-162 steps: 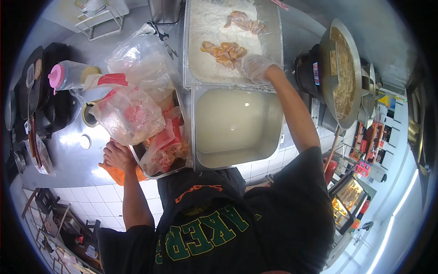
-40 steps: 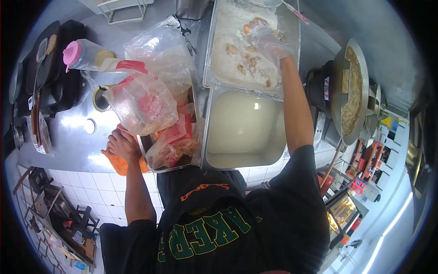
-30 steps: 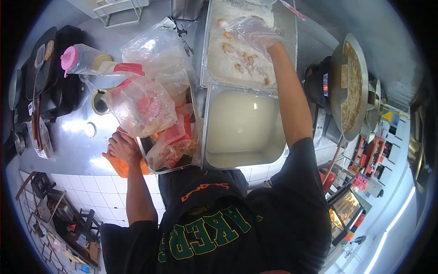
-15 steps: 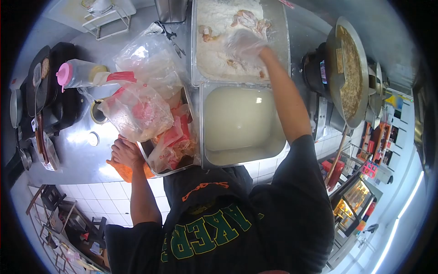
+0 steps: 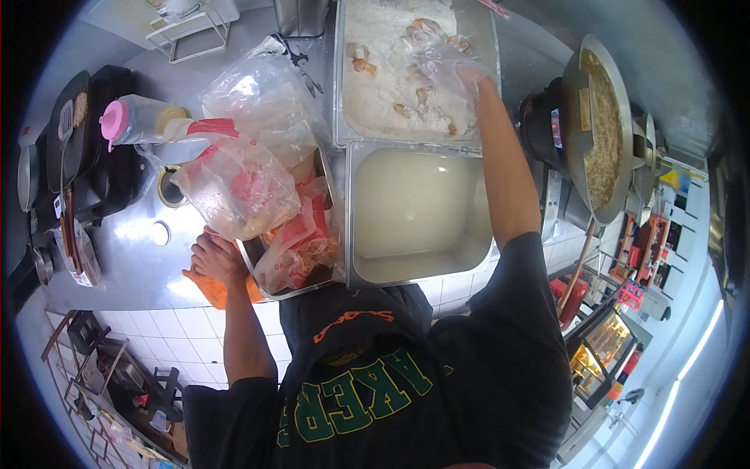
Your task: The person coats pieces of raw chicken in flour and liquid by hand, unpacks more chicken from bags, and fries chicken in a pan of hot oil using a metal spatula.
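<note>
My right hand point(image 5: 449, 66), in a clear plastic glove, reaches into the steel flour tray point(image 5: 491, 78) at the far side, fingers spread over floured chicken pieces point(image 5: 414, 94); whether it grips one I cannot tell. More chicken pieces point(image 5: 359, 59) lie half buried in the white flour. My left hand point(image 5: 217, 258) is bare and rests on an orange cloth point(image 5: 215, 291) on the steel counter, beside a tray of bagged raw chicken point(image 5: 293, 250).
A steel pan of pale batter point(image 5: 418, 211) sits nearest me. Clear plastic bags point(image 5: 250, 148) pile up at the left, with a pink-lidded bottle point(image 5: 133, 121) behind. A wok of frying food point(image 5: 598, 129) stands at the right. Dark pans point(image 5: 70, 148) sit far left.
My right hand has shifted right and slightly nearer across the flour tray, turning the chicken pieces in the flour. My left hand stays on the orange cloth.
</note>
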`<state>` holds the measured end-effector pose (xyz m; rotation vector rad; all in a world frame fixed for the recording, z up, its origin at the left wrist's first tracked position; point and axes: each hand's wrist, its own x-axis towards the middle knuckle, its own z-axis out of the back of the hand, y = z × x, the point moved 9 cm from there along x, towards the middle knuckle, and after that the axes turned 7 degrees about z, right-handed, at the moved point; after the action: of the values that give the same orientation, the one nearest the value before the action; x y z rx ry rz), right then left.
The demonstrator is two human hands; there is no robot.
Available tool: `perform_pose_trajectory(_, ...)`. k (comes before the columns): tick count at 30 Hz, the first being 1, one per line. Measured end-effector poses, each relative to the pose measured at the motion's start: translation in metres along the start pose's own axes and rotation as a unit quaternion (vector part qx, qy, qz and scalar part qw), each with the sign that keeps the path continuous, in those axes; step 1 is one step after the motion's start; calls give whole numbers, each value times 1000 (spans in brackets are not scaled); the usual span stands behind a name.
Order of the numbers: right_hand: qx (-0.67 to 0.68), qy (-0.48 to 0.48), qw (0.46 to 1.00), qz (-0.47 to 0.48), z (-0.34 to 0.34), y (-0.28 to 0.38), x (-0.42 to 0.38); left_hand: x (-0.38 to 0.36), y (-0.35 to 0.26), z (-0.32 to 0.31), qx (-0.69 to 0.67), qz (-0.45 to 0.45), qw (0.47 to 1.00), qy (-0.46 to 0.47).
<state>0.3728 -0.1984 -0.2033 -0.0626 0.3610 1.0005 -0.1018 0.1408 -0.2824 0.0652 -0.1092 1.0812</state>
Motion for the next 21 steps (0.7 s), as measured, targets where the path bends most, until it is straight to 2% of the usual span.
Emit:
perform_pose_trajectory(2, -23, -12, 1000, -18, 7, -7, -2, 1, 0, -1, -1, 4, 1000, 6)
perform_pose_trajectory(4, -40, 16, 998, -38, 2, -15, -4, 1, 0, -2, 1, 11, 1000, 13)
perform_pose_trajectory(7, -29, 133, 989, -59, -33, -24, -22, 0, 0, 2, -14, 6, 1000, 7)
perform_pose_trajectory(9, -20, 179, 982, -53, -73, -24, -30, -1, -2, 4, -14, 0, 1000, -2)
perform_pose_trajectory(11, 3, 154, 987, -50, -103, -22, -28, 0, 1, -1, -8, 6, 1000, 5)
perform_pose_trajectory(14, 32, 119, 992, -38, -89, -13, -26, 0, 1, 0, 1, 6, 1000, 9)
perform_pose_trajectory(17, 56, 123, 990, -31, -58, 5, -32, 0, 1, 0, -2, 3, 1000, 7)
perform_pose_trajectory(21, 32, 138, 989, -41, -81, 12, -26, 1, -1, -1, 6, 24, 999, 29)
